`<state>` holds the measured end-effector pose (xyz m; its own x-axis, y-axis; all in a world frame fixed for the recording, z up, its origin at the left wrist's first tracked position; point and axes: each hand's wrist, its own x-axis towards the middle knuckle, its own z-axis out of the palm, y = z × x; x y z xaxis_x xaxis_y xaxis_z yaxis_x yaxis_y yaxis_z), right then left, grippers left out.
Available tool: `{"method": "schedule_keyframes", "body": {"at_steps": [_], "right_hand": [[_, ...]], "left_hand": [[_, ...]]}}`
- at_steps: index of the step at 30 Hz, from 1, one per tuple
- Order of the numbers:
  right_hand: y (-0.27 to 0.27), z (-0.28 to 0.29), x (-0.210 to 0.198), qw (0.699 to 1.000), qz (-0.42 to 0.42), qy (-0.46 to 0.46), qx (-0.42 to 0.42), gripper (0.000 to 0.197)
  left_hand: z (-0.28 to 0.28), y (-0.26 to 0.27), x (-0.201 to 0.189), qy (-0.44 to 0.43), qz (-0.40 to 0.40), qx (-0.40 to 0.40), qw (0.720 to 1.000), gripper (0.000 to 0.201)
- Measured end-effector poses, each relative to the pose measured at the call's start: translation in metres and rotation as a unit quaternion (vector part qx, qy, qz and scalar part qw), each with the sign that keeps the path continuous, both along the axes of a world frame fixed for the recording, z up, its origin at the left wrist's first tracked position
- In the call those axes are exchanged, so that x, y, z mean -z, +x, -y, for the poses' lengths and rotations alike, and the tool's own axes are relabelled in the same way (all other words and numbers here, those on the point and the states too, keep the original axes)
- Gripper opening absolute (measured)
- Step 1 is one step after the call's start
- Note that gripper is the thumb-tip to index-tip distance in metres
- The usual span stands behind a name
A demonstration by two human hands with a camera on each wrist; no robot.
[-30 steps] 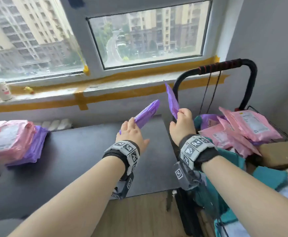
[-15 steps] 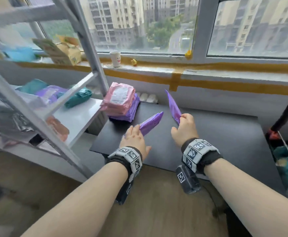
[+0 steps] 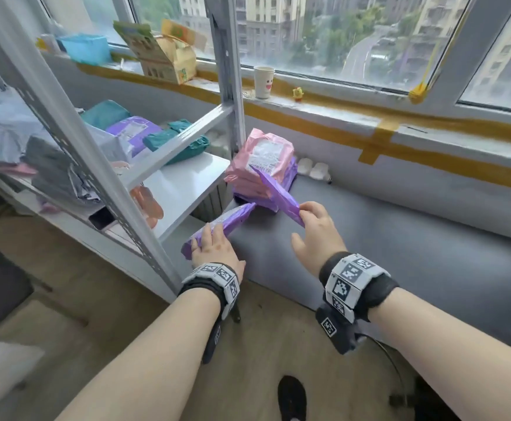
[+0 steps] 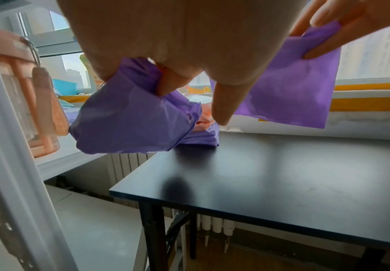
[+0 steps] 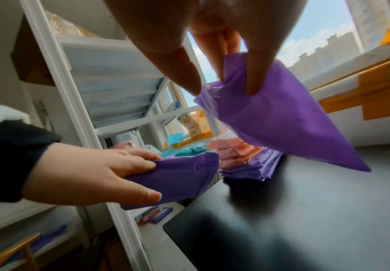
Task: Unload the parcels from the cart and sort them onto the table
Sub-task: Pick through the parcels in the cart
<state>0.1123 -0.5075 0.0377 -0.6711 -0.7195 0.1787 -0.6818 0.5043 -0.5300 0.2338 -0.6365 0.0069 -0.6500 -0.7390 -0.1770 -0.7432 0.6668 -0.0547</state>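
Note:
My left hand (image 3: 210,250) grips a plump purple parcel (image 3: 226,224) at the dark table's (image 3: 400,253) left corner; the left wrist view shows the fingers curled round that parcel (image 4: 129,121). My right hand (image 3: 315,229) pinches a flat purple parcel (image 3: 278,196) by its near end, held tilted above the table; the right wrist view shows the flat parcel (image 5: 277,119) hanging from thumb and fingers. A stack of pink parcels (image 3: 263,165) on purple ones lies at the table's far left corner, just beyond both hands. The cart is out of view.
A grey metal shelf rack (image 3: 96,165) stands left of the table, holding teal, purple and grey parcels (image 3: 132,129). The window sill (image 3: 369,113) behind carries a paper cup (image 3: 264,82), an open carton (image 3: 169,56) and a blue tub (image 3: 85,48). Wooden floor lies below.
The view has swung left from the cart to the table and shelf rack. Both hands have carried their purple parcels toward the pink and purple stack and lowered them near the table.

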Motion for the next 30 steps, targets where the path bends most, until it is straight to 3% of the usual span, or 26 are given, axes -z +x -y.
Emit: {"method": "schedule_keyframes", "body": {"at_steps": [3, 11, 13, 15, 18, 20, 21, 22, 24, 27, 30], "right_hand": [[-0.017, 0.014, 0.006, 0.998, -0.022, -0.017, -0.051, 0.033], [-0.063, 0.040, 0.037, 0.984, -0.028, -0.093, -0.148, 0.022], [-0.064, 0.046, 0.046, 0.978, -0.030, -0.125, -0.164, 0.019], [-0.063, 0.049, 0.052, 0.976, -0.019, -0.143, -0.162, 0.018], [-0.066, 0.055, 0.059, 0.976, 0.015, -0.131, -0.173, 0.020], [-0.070, 0.063, 0.061, 0.975, 0.035, -0.109, -0.191, 0.023], [-0.073, 0.069, 0.062, 0.973, 0.046, -0.100, -0.202, 0.024], [-0.075, 0.075, 0.063, 0.972, 0.052, -0.096, -0.209, 0.024], [-0.077, 0.085, 0.069, 0.967, 0.059, -0.086, -0.231, 0.025], [-0.084, 0.103, 0.079, 0.971, 0.071, -0.002, -0.227, 0.031], [-0.087, 0.110, 0.089, 0.972, 0.074, 0.131, -0.178, 0.033]], "left_hand": [[0.015, -0.018, 0.014, 0.040, -0.001, 0.008, 0.999, 0.082], [0.041, -0.051, 0.054, 0.223, -0.030, 0.007, 0.974, 0.036], [0.050, -0.046, 0.054, 0.232, -0.044, -0.040, 0.971, 0.032], [0.063, -0.035, 0.053, 0.246, -0.096, -0.148, 0.953, 0.033], [0.086, -0.019, 0.061, 0.274, -0.250, -0.318, 0.873, 0.029], [0.092, -0.010, 0.058, 0.337, -0.339, -0.401, 0.782, 0.031], [0.091, -0.008, 0.055, 0.376, -0.354, -0.424, 0.744, 0.033], [0.091, -0.007, 0.053, 0.415, -0.342, -0.427, 0.727, 0.037], [0.086, -0.009, 0.049, 0.463, -0.298, -0.398, 0.734, 0.047], [0.079, -0.014, 0.051, 0.441, -0.271, -0.347, 0.782, 0.051], [0.080, -0.016, 0.055, 0.358, -0.168, -0.252, 0.883, 0.069]]}}
